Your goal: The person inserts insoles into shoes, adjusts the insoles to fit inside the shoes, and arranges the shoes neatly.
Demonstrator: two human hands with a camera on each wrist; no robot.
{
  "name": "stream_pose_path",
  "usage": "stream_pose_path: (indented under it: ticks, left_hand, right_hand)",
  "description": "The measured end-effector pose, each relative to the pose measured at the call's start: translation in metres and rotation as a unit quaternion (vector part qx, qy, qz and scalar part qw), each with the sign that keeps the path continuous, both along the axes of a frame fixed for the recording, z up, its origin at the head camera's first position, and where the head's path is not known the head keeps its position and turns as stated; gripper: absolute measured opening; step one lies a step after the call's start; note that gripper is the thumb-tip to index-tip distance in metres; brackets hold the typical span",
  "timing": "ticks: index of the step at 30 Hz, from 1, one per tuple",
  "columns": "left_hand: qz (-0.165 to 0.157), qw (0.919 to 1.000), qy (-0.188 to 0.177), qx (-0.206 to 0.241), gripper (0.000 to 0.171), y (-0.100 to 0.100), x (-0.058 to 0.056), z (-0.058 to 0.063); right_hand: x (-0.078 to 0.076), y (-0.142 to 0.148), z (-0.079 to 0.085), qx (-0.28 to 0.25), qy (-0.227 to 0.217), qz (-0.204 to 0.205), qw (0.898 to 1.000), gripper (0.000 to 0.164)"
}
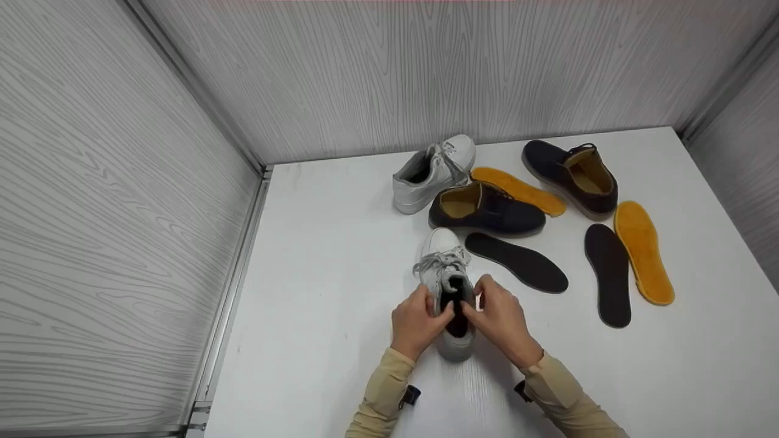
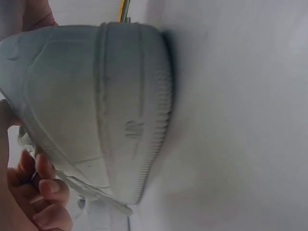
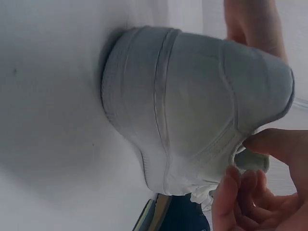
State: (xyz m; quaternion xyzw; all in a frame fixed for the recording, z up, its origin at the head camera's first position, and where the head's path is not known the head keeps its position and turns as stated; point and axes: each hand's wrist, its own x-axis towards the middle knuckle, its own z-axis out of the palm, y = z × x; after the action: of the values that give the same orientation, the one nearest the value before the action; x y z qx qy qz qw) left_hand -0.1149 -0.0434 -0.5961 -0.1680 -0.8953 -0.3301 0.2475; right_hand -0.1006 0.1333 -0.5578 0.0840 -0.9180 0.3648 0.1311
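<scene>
A white lace-up sneaker (image 1: 456, 351) stands upright on the white table, toe pointing away and heel toward me. My left hand (image 1: 415, 322) pinches the left side of its opening, thumb over the rim and fingers outside. On the opposite side my right hand (image 1: 503, 317) grips the rim in the same way. Between the thumbs the dark inside of the shoe shows. The left wrist view shows the sneaker's side (image 2: 72, 96) with raised "AIR" lettering on the sole edge. In the right wrist view, the heel and other side (image 3: 197, 101) appear, with curled fingers at the collar.
Beyond the toe lie a navy shoe (image 1: 514, 217) and a second white sneaker (image 1: 414, 193). Another navy shoe (image 1: 548, 163) rests at the back right. Orange insoles (image 1: 526, 192) (image 1: 646, 258) and black insoles (image 1: 526, 266) (image 1: 608, 280) lie to the right. Wood-grain panels (image 1: 395, 79) enclose the table.
</scene>
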Motion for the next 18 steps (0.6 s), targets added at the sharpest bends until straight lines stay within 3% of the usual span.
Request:
stream_pose_path:
  ticks: [5,9,14,18]
  left_hand:
    - [0.046,0.9956,-0.008,-0.081,0.048,0.013,-0.019,0.017]
    - [0.060,0.9903,-0.033,-0.121,0.048,0.020,-0.028,0.022]
    - [0.034,0.9883,-0.062,-0.135,0.040,0.017,-0.036,0.021]
    - [-0.007,0.9871,-0.055,-0.150,0.029,0.013,-0.043,0.023]
  right_hand:
    - [-0.022,-0.001,0.000,0.023,0.025,-0.010,0.999,0.034]
    - [-0.033,-0.001,-0.003,0.031,0.012,-0.004,0.999,0.015]
    - [-0.043,0.001,-0.007,0.032,0.010,0.009,0.999,0.017]
    - [-0.048,0.006,-0.009,0.026,0.018,0.015,0.999,0.022]
